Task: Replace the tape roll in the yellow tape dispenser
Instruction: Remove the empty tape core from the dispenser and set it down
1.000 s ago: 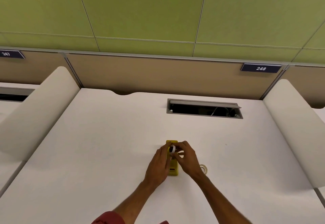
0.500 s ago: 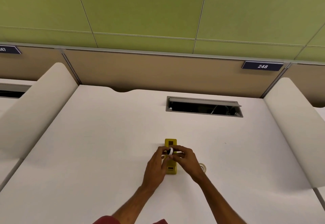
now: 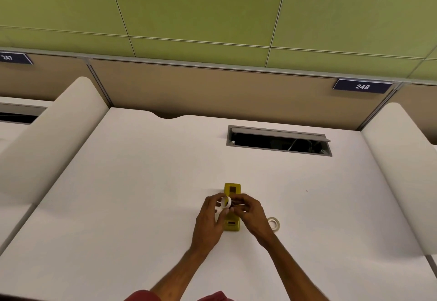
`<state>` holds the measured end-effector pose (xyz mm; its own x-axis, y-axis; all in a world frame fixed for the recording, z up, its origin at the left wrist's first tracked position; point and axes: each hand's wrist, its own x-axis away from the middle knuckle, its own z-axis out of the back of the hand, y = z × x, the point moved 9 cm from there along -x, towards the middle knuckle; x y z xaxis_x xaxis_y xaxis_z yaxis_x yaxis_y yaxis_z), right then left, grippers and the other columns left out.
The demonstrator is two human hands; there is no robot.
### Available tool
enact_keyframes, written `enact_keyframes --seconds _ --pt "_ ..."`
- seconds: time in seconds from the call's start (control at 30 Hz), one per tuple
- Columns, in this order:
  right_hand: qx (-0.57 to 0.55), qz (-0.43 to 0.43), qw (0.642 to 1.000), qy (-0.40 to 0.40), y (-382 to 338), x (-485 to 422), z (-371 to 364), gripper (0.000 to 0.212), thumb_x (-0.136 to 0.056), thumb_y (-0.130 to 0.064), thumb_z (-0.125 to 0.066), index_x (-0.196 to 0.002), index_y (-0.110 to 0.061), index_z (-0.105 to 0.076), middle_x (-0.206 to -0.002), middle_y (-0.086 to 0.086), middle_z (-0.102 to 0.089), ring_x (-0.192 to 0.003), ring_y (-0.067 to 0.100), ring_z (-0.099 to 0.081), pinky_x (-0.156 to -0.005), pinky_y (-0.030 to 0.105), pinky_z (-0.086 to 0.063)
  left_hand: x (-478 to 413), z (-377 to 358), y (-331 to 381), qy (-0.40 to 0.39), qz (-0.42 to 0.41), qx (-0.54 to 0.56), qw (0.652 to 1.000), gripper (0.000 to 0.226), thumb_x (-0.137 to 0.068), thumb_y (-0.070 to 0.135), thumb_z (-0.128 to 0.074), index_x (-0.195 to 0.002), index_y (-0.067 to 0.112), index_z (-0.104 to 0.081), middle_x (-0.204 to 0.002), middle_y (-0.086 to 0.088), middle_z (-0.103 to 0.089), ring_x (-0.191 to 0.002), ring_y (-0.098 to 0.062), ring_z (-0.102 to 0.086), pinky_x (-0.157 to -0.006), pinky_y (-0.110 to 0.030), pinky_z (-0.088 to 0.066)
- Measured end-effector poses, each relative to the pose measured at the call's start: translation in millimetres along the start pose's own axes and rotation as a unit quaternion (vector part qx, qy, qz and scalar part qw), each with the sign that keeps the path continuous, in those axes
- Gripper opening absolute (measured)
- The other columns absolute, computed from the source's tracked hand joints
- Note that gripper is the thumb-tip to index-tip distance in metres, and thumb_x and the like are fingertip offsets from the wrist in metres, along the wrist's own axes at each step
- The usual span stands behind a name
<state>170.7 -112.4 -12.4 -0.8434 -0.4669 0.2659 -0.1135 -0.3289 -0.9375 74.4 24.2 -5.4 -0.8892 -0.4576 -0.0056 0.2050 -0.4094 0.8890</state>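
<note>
The yellow tape dispenser (image 3: 232,189) lies lengthwise on the white desk (image 3: 132,182), its middle hidden by my hands. Just above that middle, my left hand (image 3: 208,220) pinches a white tape roll (image 3: 225,202) between thumb and fingers. My right hand (image 3: 250,215) meets it from the right; its fingertips close on a small dark part beside the roll, too small to make out. A second tape roll (image 3: 274,223) lies flat on the desk, just right of my right wrist.
An open cable hatch (image 3: 279,141) sits in the desk behind the dispenser. Rounded white dividers (image 3: 406,170) flank the desk on both sides, and a beige partition with plate 248 (image 3: 362,86) closes the back.
The white roll has shifted from the dispenser's far end toward its middle and tilted left in my left hand. Both hands drew slightly nearer to me.
</note>
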Motion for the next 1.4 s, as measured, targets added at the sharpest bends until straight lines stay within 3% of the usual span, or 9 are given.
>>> enact_keyframes --seconds 0.17,0.4,0.6,0.73,0.83,1.13,1.4 --pt "0.007 -0.002 1.000 -0.005 0.0 -1.5 -2.7 0.027 -0.093 -0.001 -0.072 -0.109 -0.021 -0.079 -0.107 -0.005 -0.083 -0.099 0.015 -0.080 -0.086 0.025 -0.064 -0.1 1.5 0.6 -0.007 -0.006 -0.025 1.000 0.039 -0.106 0.036 -0.066 -0.144 0.031 -0.059 -0.131 0.016 -0.059 -0.122 -0.011 -0.065 -0.099 -0.034 -0.063" --pt "0.003 -0.020 1.000 0.014 5.5 -4.4 2.0 0.029 -0.091 0.003 -0.073 -0.110 -0.019 -0.078 -0.109 -0.006 -0.083 -0.100 0.011 -0.079 -0.081 0.019 -0.060 -4.8 16.9 -5.1 0.035 0.007 -0.068 0.997 0.040 -0.104 0.026 -0.070 -0.143 0.022 -0.060 -0.140 0.010 -0.063 -0.131 -0.011 -0.059 -0.112 -0.033 -0.056" --pt "0.002 -0.027 1.000 0.014 9.0 -4.3 1.5 0.031 -0.092 0.004 -0.072 -0.111 -0.018 -0.079 -0.109 -0.005 -0.083 -0.102 0.010 -0.080 -0.085 0.020 -0.060 -12.3 39.5 -22.6 0.047 0.058 -0.157 0.985 0.045 -0.101 0.020 -0.072 -0.144 0.019 -0.060 -0.142 0.004 -0.064 -0.135 -0.019 -0.057 -0.113 -0.035 -0.050" --pt "0.006 -0.026 1.000 0.014 9.9 -3.7 2.9 0.032 -0.091 0.007 -0.071 -0.109 -0.018 -0.079 -0.107 -0.006 -0.083 -0.099 0.009 -0.080 -0.082 0.018 -0.059 -17.7 56.6 -38.3 0.031 0.101 -0.229 0.968 0.037 -0.101 0.027 -0.072 -0.136 0.024 -0.062 -0.132 0.004 -0.065 -0.133 -0.023 -0.056 -0.108 -0.036 -0.048" --pt "0.012 -0.022 1.000 0.014 7.8 -5.1 3.6 0.032 -0.091 0.008 -0.070 -0.109 -0.017 -0.079 -0.106 -0.006 -0.083 -0.098 0.007 -0.080 -0.083 0.017 -0.058 -22.7 64.1 -47.8 0.004 0.118 -0.280 0.953 0.039 -0.101 0.030 -0.069 -0.139 0.026 -0.060 -0.136 0.004 -0.061 -0.138 -0.022 -0.052 -0.111 -0.034 -0.044" --pt "0.018 -0.021 0.999 0.022 8.0 -7.9 9.4 0.030 -0.091 0.008 -0.071 -0.110 -0.014 -0.079 -0.108 -0.003 -0.083 -0.100 0.014 -0.080 -0.094 0.031 -0.062 -29.3 66.3 -57.7 -0.016 0.127 -0.268 0.955 0.042 -0.099 0.023 -0.072 -0.140 0.024 -0.062 -0.140 0.000 -0.057 -0.144 -0.023 -0.047 -0.115 -0.038 -0.042" --pt "0.029 -0.028 0.999 0.020 11.2 -5.2 10.4 0.028 -0.092 0.005 -0.073 -0.111 -0.015 -0.079 -0.109 -0.002 -0.083 -0.102 0.016 -0.080 -0.096 0.035 -0.063 -30.4 62.8 -63.2 -0.028 0.116 -0.272 0.955 0.045 -0.103 0.019 -0.065 -0.147 0.022 -0.059 -0.165 -0.005 -0.040 -0.163 -0.025 -0.027 -0.132 -0.039 -0.025"
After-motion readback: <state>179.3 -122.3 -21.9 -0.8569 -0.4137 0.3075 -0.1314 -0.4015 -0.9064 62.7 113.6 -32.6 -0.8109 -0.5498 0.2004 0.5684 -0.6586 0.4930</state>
